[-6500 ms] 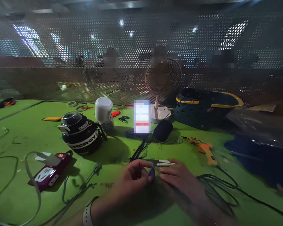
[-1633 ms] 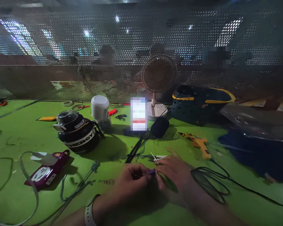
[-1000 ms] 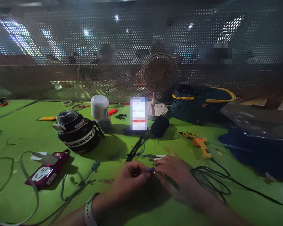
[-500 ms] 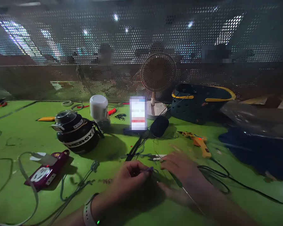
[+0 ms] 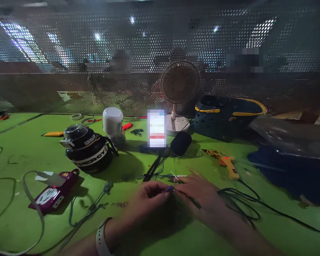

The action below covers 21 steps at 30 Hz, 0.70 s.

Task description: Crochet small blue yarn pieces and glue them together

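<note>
My left hand (image 5: pixel 146 199) is closed in a pinch on a small purple piece (image 5: pixel 169 188) just above the green table (image 5: pixel 21 149). My right hand (image 5: pixel 200 195) meets it from the right, fingers pinched on a thin needle (image 5: pixel 174 175) whose tip sticks up and to the left. A fine dark thread (image 5: pixel 196 204) runs across the right hand. Both hands are slightly blurred. A white band sits on my left wrist.
Behind the hands stand a lit phone (image 5: pixel 156 128), a dark yarn ball (image 5: pixel 180 143), a small fan (image 5: pixel 179 93) and a dark basket (image 5: pixel 226 117). A black jug (image 5: pixel 86 149) and purple power strip (image 5: pixel 53 192) lie left; a yellow glue gun (image 5: pixel 226 163) and black cables (image 5: pixel 242 204) lie right.
Half a second ago my right hand was drawn back to the lower right with the needle trailing; it has come back up to the purple piece. My left hand has barely moved.
</note>
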Available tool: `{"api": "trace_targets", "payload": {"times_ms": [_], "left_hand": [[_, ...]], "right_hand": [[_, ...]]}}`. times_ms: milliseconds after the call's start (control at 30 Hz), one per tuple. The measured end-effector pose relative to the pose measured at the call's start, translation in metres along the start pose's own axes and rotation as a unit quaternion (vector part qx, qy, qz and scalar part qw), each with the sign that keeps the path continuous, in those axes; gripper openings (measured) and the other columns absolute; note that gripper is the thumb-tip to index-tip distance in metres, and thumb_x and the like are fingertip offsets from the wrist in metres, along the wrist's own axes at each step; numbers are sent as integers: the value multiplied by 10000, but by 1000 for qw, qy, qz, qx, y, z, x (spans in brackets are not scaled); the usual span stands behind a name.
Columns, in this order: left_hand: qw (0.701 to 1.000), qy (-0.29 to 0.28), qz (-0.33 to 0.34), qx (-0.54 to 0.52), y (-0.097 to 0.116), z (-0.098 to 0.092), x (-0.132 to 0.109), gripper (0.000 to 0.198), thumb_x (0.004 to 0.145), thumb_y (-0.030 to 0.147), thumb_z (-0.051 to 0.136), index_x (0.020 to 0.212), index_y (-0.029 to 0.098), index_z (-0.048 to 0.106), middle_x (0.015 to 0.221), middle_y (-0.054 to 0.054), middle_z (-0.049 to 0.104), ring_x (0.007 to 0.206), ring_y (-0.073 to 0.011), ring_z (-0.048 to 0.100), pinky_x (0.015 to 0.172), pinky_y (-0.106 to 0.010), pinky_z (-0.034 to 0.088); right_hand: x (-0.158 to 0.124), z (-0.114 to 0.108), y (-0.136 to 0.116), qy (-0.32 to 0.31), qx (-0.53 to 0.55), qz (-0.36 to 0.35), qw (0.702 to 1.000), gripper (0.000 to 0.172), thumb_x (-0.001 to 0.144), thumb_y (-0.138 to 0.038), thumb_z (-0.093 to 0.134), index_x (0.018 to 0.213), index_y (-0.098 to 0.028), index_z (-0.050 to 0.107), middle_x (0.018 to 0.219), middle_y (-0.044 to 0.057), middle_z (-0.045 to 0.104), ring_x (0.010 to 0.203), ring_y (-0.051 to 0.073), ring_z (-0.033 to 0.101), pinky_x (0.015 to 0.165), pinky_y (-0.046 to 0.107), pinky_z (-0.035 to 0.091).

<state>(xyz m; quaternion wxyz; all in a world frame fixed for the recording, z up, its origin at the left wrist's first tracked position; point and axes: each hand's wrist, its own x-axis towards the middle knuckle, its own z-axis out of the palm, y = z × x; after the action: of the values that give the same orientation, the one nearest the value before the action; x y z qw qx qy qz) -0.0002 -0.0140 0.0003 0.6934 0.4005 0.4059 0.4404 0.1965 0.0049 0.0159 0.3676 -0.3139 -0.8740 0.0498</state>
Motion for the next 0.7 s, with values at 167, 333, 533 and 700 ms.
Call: {"api": "trace_targets", "payload": {"times_ms": [167,333,533,700], "left_hand": [[1000,-21,-13,-1,-1,-1,0,221,753,324,766,887,149,756,799,-55,739,700,-144,621,696,-272,459],[999,-17,42,27,5,-1,1,387,773,343,752,1124,205,663,718,2,709,635,-115,594,606,-228,427],[999,-6,49,5,3,-2,1,194,725,281,796,903,213,758,854,-17,770,748,-117,660,710,-228,493],[999,7,10,-33,1,-2,0,244,672,232,835,907,207,772,860,-34,787,760,-128,687,753,-249,525]], "right_hand": [[0,1,-1,32,-7,17,999,119,893,-166,573,934,-222,670,889,31,748,811,181,694,940,448,481],[3,-4,-2,63,-6,31,998,100,887,-188,577,897,-226,669,823,25,748,724,178,698,868,421,528],[3,-3,-3,58,12,54,997,74,885,-200,590,894,-223,660,830,31,740,732,189,690,824,410,535],[-1,-17,2,125,39,107,986,85,877,-229,604,936,-232,665,866,45,734,845,229,692,792,390,554]]}}
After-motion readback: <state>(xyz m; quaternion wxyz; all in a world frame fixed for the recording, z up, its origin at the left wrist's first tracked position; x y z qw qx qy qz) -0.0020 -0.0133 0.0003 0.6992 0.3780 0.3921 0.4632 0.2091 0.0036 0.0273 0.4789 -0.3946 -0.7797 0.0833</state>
